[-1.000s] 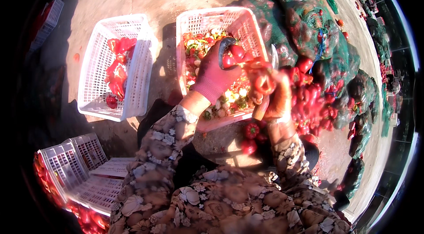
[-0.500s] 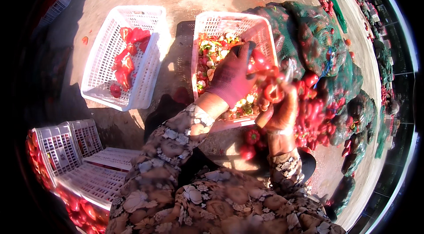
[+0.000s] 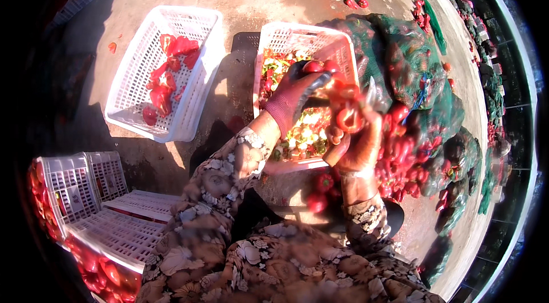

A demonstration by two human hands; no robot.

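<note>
My left hand, in a purple glove with dark fingers, is closed round a red bell pepper above a white crate holding pepper cores and scraps. Close to its right is my bare right hand, its fingers curled. A knife points its pale blade upward from that hand; the handle is hidden. A cut-open red pepper rests against the right fingers. Blurred red pepper flesh fills the gap between both hands.
To the left stands a white crate with red pepper pieces. Full green mesh sacks line the right, beside a heap of red peppers. Tipped white crates with peppers lie at lower left.
My left hand has drawn back a little to the left, its grip turned so the pepper sits on top. My right hand has shifted slightly left. The view has moved slightly.
</note>
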